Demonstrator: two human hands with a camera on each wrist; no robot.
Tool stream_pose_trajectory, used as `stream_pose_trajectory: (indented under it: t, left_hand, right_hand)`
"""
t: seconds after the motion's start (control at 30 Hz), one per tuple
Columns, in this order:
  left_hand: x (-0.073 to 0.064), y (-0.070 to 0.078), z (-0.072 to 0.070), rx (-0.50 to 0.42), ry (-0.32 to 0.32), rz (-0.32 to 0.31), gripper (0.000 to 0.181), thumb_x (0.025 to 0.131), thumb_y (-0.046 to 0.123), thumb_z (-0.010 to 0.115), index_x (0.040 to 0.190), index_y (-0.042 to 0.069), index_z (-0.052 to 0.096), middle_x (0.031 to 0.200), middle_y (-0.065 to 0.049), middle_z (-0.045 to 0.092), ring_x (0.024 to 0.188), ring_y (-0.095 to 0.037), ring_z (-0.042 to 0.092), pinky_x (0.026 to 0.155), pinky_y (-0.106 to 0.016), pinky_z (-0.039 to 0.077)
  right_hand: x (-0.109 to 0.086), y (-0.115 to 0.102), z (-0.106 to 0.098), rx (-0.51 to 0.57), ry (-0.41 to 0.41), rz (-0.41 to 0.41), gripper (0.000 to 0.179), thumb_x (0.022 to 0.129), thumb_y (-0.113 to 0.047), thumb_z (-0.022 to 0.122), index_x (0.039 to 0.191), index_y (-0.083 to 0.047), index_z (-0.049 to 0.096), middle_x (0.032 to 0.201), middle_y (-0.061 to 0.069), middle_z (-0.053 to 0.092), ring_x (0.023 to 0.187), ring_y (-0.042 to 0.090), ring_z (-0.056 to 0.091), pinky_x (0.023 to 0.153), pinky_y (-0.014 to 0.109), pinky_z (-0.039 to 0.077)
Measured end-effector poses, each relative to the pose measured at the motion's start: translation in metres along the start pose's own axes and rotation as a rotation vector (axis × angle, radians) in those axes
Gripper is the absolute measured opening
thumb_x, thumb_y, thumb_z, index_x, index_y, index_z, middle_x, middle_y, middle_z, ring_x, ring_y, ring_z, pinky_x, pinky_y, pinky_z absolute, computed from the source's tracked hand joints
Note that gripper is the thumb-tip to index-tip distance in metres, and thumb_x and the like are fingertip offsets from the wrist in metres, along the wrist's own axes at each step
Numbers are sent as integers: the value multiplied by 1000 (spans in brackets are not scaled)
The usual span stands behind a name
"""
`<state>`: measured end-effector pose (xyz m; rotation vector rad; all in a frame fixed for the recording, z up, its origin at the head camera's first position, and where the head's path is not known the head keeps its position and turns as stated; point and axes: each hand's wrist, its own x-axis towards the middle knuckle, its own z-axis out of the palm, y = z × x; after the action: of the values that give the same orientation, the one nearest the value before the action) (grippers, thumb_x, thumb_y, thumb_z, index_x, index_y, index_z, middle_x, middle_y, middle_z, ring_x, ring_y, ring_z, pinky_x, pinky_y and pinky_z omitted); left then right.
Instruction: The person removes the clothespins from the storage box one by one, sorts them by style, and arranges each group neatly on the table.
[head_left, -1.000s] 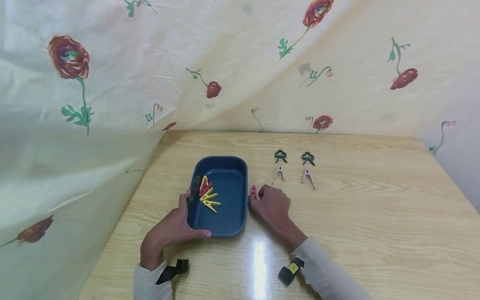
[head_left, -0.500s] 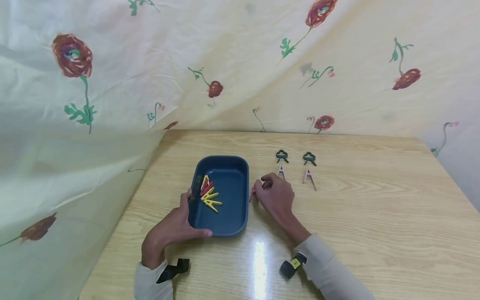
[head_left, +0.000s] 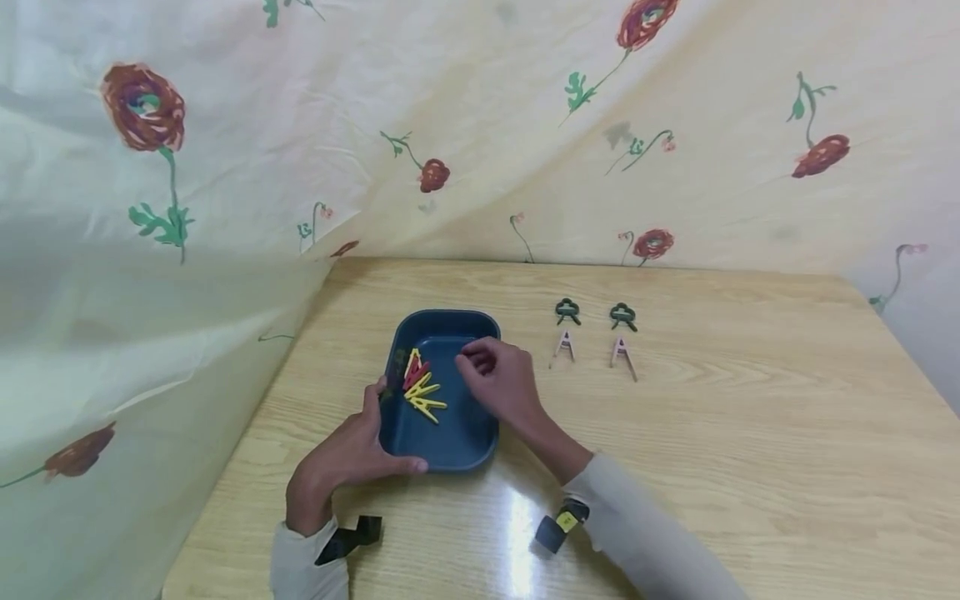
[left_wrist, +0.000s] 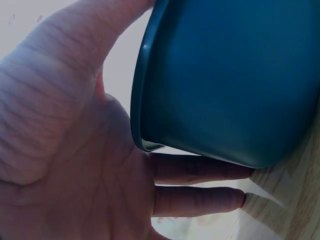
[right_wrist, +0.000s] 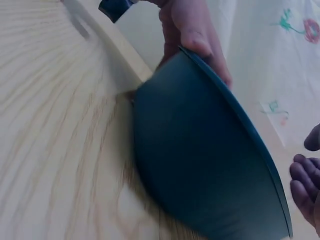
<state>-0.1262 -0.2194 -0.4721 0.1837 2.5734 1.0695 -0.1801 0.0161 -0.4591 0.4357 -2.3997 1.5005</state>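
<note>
My left hand steadies the dark blue tray at its near-left corner. Its thumb lies along the near rim, and the other fingers reach along the left side. In the left wrist view, two straight fingers extend beside the tray wall. Inside the tray lie several yellow clothespins and red plastic among them. Over the tray's right half hovers my right hand, fingers loosely bent. A gap separates its thumb from the fingers in the right wrist view, and no clothespin shows there.
To the right of the tray are two pale pink clothespins, the left one and the right one. Behind them lie two dark green clips, one left and one right. A flowered cloth hangs behind the wooden table.
My right hand pinched a red clothespin beside the tray, lifted it and moved left over the tray. That clothespin no longer shows on the table or at the fingertips. My left hand stays put.
</note>
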Motion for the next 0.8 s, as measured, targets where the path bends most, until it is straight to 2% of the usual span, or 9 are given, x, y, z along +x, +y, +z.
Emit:
stream_pose_trajectory:
  t: [0.13,0.3,0.37,0.47,0.6,0.7,0.8]
  left_hand:
    - [-1,1,-3,7,8,7,131,70,54,87,156,10,-1,152,-32,32,130,-40,43,107,-57,35]
    - [-1,0,-4,-2,2,10,130,71,53,87,156,10,-2,152,-33,31,131,-40,43,108,-56,35]
    - [-1,0,-4,-7,8,15,130,71,53,87,156,10,-1,151,-33,32,130,-40,44,108,-55,35]
    - [-2,-2,-3,-15,12,17,130,70,52,87,156,10,0,151,-33,33,130,-40,44,108,-55,35]
    - [-3,-3,1,-19,2,22,130,70,52,87,157,9,-1,151,-32,33,130,-39,44,108,-55,35]
    - [-3,-2,2,-16,5,33,130,70,51,87,157,9,0,152,-32,33,131,-39,44,108,-55,35]
    - [-3,-1,2,-12,18,37,130,70,51,88,157,9,1,152,-31,32,132,-39,43,108,-55,35]
  right_hand:
    - [6,-6,14,-136,-149,-14,15,93,-17,71,100,-5,74,87,2,72,73,8,65,66,24,54]
    - [11,-9,25,-354,-389,40,13,95,-16,67,102,-8,75,86,-1,69,70,9,60,63,24,51]
    - [12,-10,29,-417,-476,63,12,95,-16,67,98,-8,76,81,-1,66,65,11,58,59,26,50]
    - [13,-10,35,-475,-563,85,17,94,-16,68,80,-9,74,67,-2,59,56,13,54,51,26,45]
    - [11,-4,44,-512,-608,103,35,91,-13,69,59,-13,57,53,-3,45,48,13,45,45,26,36]
    - [10,1,48,-534,-583,103,38,88,-7,68,56,-15,49,52,-4,39,48,12,41,44,27,33]
    - [11,2,49,-555,-557,84,38,86,-3,66,55,-16,47,52,-4,40,48,13,42,44,28,34]
